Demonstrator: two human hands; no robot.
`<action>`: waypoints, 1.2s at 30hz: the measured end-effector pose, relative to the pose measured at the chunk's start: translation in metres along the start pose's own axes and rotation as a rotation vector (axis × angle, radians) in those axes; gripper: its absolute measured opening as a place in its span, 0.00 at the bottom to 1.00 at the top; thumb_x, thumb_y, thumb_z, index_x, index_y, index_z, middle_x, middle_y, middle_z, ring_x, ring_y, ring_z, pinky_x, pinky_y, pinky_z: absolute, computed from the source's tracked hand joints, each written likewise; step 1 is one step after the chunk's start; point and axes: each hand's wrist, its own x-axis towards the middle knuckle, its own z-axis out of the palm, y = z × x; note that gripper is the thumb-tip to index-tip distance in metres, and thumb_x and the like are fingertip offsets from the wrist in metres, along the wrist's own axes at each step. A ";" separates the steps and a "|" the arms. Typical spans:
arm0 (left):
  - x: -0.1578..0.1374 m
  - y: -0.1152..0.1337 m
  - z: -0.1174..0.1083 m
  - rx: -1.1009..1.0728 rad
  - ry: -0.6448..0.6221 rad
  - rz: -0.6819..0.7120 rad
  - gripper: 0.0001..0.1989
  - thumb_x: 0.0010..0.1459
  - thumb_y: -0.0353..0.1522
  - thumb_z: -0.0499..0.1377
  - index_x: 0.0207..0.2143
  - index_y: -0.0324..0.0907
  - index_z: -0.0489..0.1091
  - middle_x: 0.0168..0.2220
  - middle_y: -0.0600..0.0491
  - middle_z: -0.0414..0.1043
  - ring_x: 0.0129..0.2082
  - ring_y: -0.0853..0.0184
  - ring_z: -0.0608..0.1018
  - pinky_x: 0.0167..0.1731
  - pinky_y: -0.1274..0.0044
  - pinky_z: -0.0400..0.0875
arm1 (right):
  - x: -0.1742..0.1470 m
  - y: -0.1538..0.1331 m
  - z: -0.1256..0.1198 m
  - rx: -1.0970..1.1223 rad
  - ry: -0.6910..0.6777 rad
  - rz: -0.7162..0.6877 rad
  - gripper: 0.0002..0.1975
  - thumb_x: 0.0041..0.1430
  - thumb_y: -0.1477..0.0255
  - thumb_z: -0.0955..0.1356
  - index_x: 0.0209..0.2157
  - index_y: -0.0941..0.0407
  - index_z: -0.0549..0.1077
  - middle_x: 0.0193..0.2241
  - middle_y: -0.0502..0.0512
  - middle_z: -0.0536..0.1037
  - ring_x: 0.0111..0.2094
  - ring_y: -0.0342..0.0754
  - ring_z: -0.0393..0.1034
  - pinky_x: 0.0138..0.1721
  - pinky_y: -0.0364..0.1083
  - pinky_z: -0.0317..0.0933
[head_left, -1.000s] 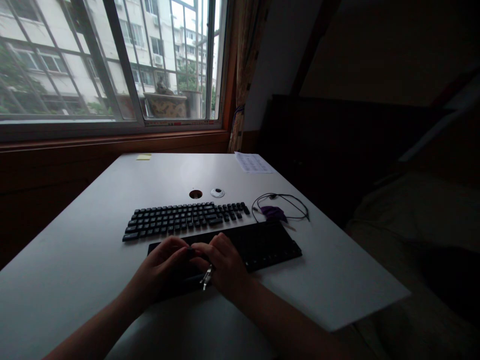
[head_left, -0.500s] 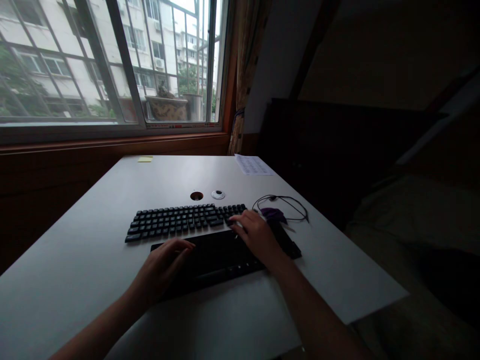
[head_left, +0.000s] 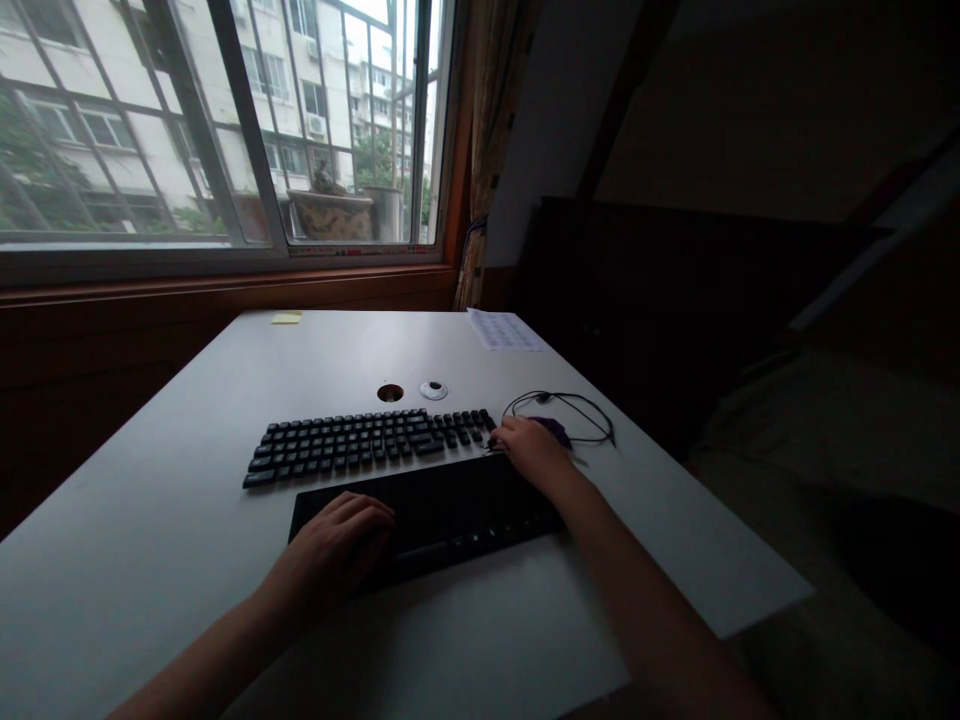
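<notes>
Toward the white surface's (head_left: 675, 530) right edge, right hand (head_left: 534, 447) half-curls beside black square keycaps (head_left: 386, 438); left hand (head_left: 341, 530) cups black oblong base (head_left: 450, 508), holds unclear.

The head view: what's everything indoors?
Flat tabletop: 1, white, centre
Squarish keycaps: dozens, black, in rows mid-table
Rectangular keyboard base: 1, black, nearer than keycaps
Thin looped cable: 1, black, right of keycaps
Crumpled cloth-like thing: 1, purple, beside cable
Printed paper sheet: 1, white, far right corner
Small paper note: 1, yellow, far left corner
Round hole: 1, dark, beyond keycaps
Round disc: 1, white, right of hole
Metal-framed window: 1, grey, upper left
Patterned curtain: 1, tan, right of window
Beyond, right: too dark to tell
Left hand: 1, bare, at base's left end
Right hand: 1, bare, at keycaps' right end
</notes>
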 end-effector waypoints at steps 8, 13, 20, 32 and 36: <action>-0.001 -0.001 0.001 0.021 -0.037 -0.004 0.08 0.67 0.31 0.53 0.41 0.44 0.73 0.43 0.48 0.76 0.45 0.61 0.75 0.44 0.69 0.73 | 0.001 0.005 0.010 0.040 0.042 0.000 0.11 0.62 0.76 0.68 0.45 0.53 0.77 0.39 0.56 0.76 0.45 0.50 0.70 0.46 0.46 0.59; -0.002 -0.002 0.002 0.030 -0.041 0.005 0.08 0.67 0.31 0.53 0.42 0.44 0.72 0.44 0.48 0.76 0.45 0.61 0.75 0.44 0.69 0.73 | -0.010 0.011 0.012 0.136 0.132 0.033 0.14 0.66 0.76 0.63 0.49 0.54 0.76 0.40 0.57 0.76 0.45 0.49 0.69 0.48 0.45 0.59; -0.001 0.001 0.001 0.022 -0.029 -0.003 0.08 0.66 0.31 0.53 0.41 0.44 0.73 0.43 0.48 0.76 0.44 0.60 0.75 0.43 0.69 0.74 | -0.023 0.011 0.010 0.220 0.115 0.018 0.15 0.67 0.69 0.63 0.51 0.50 0.76 0.39 0.56 0.74 0.44 0.49 0.69 0.47 0.46 0.61; -0.003 -0.005 0.003 0.007 -0.032 -0.007 0.08 0.65 0.31 0.54 0.41 0.45 0.74 0.44 0.48 0.76 0.45 0.60 0.75 0.43 0.69 0.74 | -0.020 0.007 0.012 0.192 0.061 0.058 0.17 0.67 0.66 0.63 0.53 0.50 0.75 0.39 0.56 0.75 0.43 0.49 0.70 0.44 0.45 0.62; -0.002 -0.002 0.001 0.006 -0.020 0.003 0.09 0.65 0.31 0.54 0.41 0.45 0.74 0.43 0.48 0.76 0.44 0.60 0.75 0.43 0.69 0.74 | -0.019 0.008 0.014 0.180 0.061 0.060 0.16 0.67 0.66 0.63 0.53 0.49 0.75 0.39 0.56 0.74 0.43 0.49 0.70 0.45 0.45 0.61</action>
